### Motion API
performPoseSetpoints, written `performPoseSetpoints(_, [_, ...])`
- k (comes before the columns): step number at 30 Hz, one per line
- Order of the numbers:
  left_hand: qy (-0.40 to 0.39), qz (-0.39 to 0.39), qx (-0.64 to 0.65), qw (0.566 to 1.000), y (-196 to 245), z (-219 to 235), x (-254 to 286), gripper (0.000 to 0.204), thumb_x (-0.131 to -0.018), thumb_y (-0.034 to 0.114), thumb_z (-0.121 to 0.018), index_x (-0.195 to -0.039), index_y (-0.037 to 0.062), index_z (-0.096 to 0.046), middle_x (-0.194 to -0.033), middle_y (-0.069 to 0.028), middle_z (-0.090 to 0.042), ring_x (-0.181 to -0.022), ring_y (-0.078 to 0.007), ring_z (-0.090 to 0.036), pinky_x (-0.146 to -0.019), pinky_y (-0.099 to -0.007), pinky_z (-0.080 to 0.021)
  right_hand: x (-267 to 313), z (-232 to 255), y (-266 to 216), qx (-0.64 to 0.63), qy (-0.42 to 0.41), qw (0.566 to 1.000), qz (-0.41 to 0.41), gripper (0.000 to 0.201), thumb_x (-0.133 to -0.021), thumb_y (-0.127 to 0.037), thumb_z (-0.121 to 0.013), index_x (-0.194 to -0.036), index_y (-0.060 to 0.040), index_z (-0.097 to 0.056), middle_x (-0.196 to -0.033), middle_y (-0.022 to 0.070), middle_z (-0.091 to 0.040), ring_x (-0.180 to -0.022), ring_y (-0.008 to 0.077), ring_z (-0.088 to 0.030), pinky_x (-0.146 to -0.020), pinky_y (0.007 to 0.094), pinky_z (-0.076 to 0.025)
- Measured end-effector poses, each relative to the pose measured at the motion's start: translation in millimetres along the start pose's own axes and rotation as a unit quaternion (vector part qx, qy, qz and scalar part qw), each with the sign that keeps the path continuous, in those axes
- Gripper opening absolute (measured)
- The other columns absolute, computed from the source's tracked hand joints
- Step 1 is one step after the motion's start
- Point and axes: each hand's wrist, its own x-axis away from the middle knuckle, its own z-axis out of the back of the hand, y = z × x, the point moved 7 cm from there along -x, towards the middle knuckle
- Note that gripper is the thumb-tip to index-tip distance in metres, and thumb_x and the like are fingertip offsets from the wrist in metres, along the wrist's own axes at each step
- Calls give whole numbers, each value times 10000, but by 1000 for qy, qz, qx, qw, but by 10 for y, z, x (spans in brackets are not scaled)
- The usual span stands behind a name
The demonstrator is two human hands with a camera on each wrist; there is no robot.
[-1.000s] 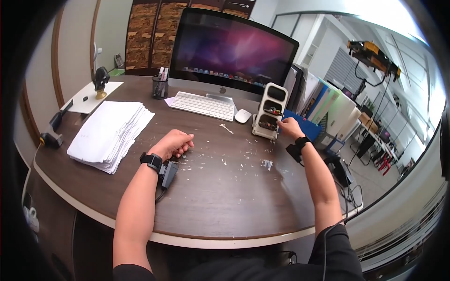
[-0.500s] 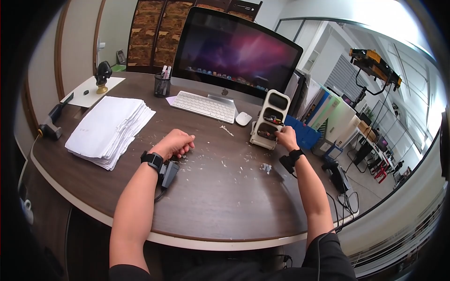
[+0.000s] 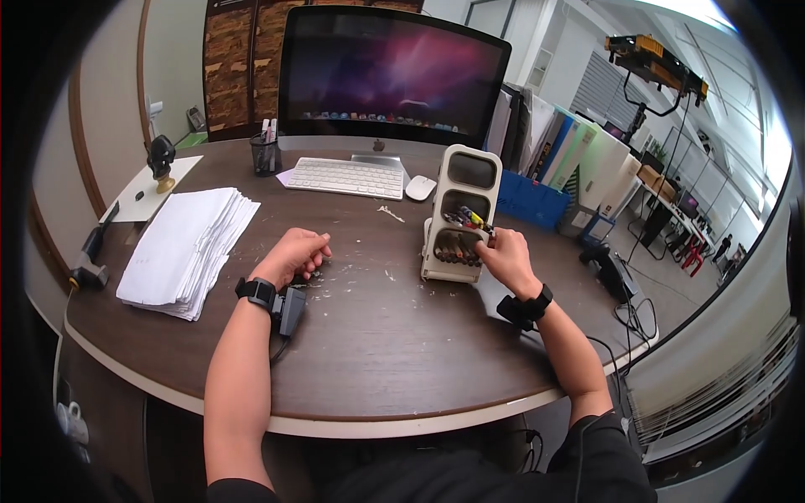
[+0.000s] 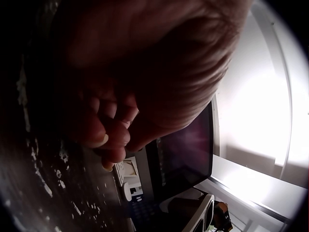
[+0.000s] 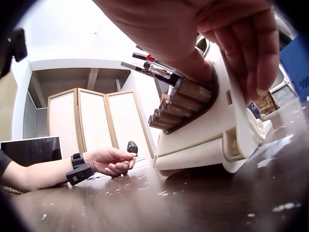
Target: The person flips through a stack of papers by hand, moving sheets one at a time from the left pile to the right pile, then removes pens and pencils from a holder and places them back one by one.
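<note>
A cream desk organizer with three stacked compartments stands tilted back on the desk. My right hand grips its right side wall, thumb inside the lowest compartment and fingers along the outside, as the right wrist view shows. Several brown cylinders lie side by side in that compartment; slim pens show in the one above. Over on the left, my left hand rests on the desk with loosely curled fingers, holding nothing. White scraps are scattered between the hands.
Behind the organizer are a monitor, keyboard and mouse. A paper stack lies at left, near a mesh pen cup. Folders and a blue box stand at back right, a black device with cables at right.
My right hand has taken hold of the organizer's side and brought it nearer to me, over the loose scraps. The left hand stays where it was. The head view has shifted slightly.
</note>
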Motion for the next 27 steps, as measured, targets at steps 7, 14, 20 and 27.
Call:
performPoseSetpoints(7, [-12, 2, 9, 1000, -4, -7, -1, 339, -1014, 310, -558, -808, 54, -639, -587, 44, -517, -474, -55, -451, -435, -232, -373, 67, 58, 39, 18, 50, 998, 26, 294, -770, -229, -632, -685, 51, -606, -687, 256, -625, -692, 436, -628, -674, 494, -505])
performPoseSetpoints(14, [-18, 2, 18, 1000, -35, -4, -39, 340, -1019, 320, -559, -818, 58, -639, -575, 51, -533, -451, -37, -473, -411, -210, -375, 75, 100, 100, 10, 63, 997, 37, 278, -780, -202, -627, -716, 69, -622, -709, 264, -634, -705, 434, -638, -690, 490, -512])
performPoseSetpoints(20, [-17, 0, 21, 1000, -26, -7, -32, 344, -1019, 322, -563, -813, 55, -634, -573, 45, -541, -450, -38, -481, -410, -212, -381, 66, 105, 91, 4, 75, 997, 34, 280, -786, -200, -621, -714, 71, -621, -710, 274, -628, -709, 437, -636, -697, 495, -512])
performPoseSetpoints(27, [-20, 0, 24, 1000, -41, -8, -34, 346, -1018, 324, -564, -810, 56, -634, -577, 41, -551, -453, -38, -492, -411, -205, -386, 85, 290, 26, 107, 53, 993, 18, 380, -780, -321, -720, -840, 45, -636, -760, 221, -674, -721, 408, -663, -678, 486, -519])
